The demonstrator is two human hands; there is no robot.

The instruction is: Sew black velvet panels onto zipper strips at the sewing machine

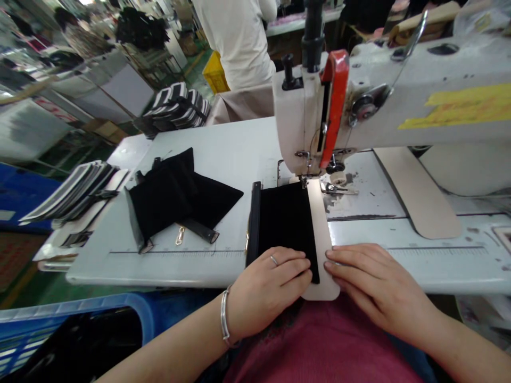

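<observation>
A black fabric piece (279, 218) with a zipper along its left edge lies on the sewing table (223, 154), its right edge over a pale strip (319, 223) that runs under the presser foot (305, 181) of the sewing machine (359, 106). My left hand (267, 287) lies flat on the near end of the black piece, fingers stretched toward the right. My right hand (371, 282) rests flat beside it, fingertips on the near end of the pale strip. Neither hand grips anything.
A pile of black zippered pieces (175, 197) lies on the table to the left. Striped pieces (72, 191) are stacked on a side shelf further left. A blue bin (80, 319) stands below. A person in white (239, 48) stands behind the table.
</observation>
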